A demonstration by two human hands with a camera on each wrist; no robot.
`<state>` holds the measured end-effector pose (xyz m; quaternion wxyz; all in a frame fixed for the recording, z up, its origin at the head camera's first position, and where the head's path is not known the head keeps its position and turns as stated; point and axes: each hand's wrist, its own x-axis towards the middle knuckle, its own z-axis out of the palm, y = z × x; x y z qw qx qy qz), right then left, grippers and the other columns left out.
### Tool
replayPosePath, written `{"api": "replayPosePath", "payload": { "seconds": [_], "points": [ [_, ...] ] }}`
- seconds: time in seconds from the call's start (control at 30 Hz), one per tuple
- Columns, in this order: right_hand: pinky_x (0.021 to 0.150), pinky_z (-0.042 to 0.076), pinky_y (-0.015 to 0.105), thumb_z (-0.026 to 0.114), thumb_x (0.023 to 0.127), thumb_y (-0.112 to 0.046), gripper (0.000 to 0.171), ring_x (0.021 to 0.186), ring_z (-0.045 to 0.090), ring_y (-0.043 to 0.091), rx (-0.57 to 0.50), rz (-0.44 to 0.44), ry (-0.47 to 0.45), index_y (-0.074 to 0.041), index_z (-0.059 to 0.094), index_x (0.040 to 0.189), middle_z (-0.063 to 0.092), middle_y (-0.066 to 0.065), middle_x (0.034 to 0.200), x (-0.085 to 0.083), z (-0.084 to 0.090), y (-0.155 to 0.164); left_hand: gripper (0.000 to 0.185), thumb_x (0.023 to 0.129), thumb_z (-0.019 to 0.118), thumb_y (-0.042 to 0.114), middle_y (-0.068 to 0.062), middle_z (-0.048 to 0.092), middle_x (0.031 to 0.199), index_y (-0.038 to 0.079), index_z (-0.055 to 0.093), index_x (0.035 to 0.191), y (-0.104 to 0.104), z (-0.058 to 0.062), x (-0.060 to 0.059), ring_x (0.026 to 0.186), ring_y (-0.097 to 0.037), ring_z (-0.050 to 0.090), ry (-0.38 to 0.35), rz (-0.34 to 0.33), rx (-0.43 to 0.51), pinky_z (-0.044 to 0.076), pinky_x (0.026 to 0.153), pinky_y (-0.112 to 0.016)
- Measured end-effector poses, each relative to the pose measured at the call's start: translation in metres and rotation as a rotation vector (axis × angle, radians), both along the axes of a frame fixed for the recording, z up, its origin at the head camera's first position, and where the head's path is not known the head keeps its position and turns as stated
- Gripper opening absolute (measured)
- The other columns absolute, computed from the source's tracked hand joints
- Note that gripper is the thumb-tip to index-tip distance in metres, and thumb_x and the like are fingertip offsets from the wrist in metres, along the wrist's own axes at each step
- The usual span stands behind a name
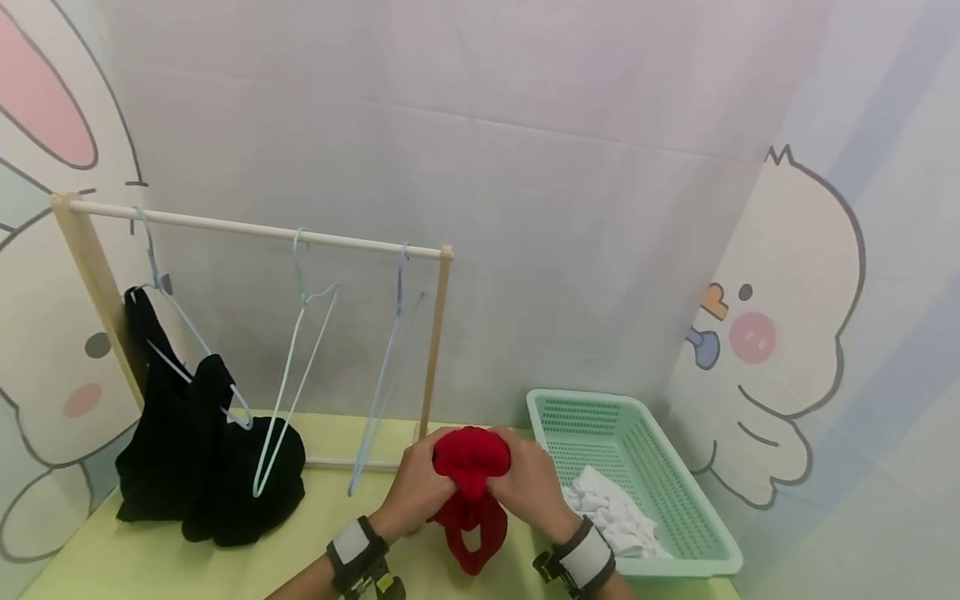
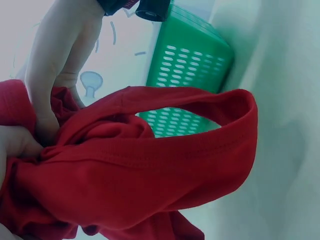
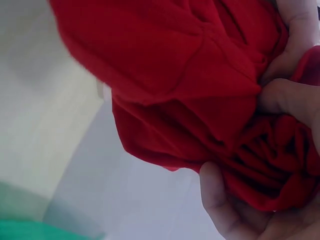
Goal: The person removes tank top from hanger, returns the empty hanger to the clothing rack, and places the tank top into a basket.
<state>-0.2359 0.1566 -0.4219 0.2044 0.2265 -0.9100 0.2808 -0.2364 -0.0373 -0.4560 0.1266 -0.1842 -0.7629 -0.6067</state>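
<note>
Above the table's near edge, between both hands: bunched red knit garment (image 1: 471,471), gathered into a ball at the top, a looped hem hanging below toward the table.
Garment up close: in the left wrist view (image 2: 150,170) a stitched hem curving into an open loop; in the right wrist view (image 3: 200,100) thick folds crumpled into the palm.
Left hand (image 1: 415,487): curled round the left side of the bundle, fingers sunk into the cloth, a strapped wrist band behind it.
Right hand (image 1: 529,485): curled round the right side, fingers (image 3: 280,95) pinching folds, thumb and palm cupped beneath the wad.
Pale yellow-green table (image 1: 150,567): directly under the hanging hem; touching or just clear, cannot tell.
Mint-green perforated plastic basket (image 1: 652,467): just right of the right hand, on the table.
Crumpled white cloth (image 1: 611,508): lying in the basket's near end.
Small wooden clothes rail (image 1: 255,227): standing on the table left of and behind the hands, its right post just behind the bundle.
Pale blue wire hangers (image 1: 300,358): three on the rail, the middle and right ones bare.
Black garment (image 1: 195,458): draped from the leftmost hanger, slumping onto the table, well left of the hands.
</note>
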Motion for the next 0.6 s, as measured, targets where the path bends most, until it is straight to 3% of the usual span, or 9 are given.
{"api": "replayPosePath", "payload": {
  "seconds": [0.37, 0.6],
  "points": [
    [0.069, 0.056, 0.036, 0.081, 0.073, 0.004, 0.053, 0.084, 0.068, 0.017, -0.004, -0.084, 0.07, -0.01, 0.073, 0.124, 0.077, 0.004, 0.101, 0.002, 0.017, 0.047, 0.043, 0.086, 0.076, 0.001, -0.002, 0.077, 0.113, 0.012, 0.074, 0.127, 0.049, 0.018, -0.011, 0.098, -0.018, 0.071, 0.061, -0.051, 0.011, 0.059, 0.082, -0.033],
    [0.069, 0.057, 0.039, 0.078, 0.077, 0.002, 0.052, 0.084, 0.069, 0.022, -0.012, -0.127, 0.121, -0.005, 0.072, 0.128, 0.077, 0.01, 0.103, -0.005, 0.035, 0.071, 0.044, 0.085, 0.073, 0.0, -0.006, 0.077, 0.116, 0.008, 0.074, 0.129, 0.077, 0.039, -0.029, 0.098, -0.021, 0.071, 0.094, -0.066, 0.014, 0.06, 0.083, -0.034]
  ]
}}
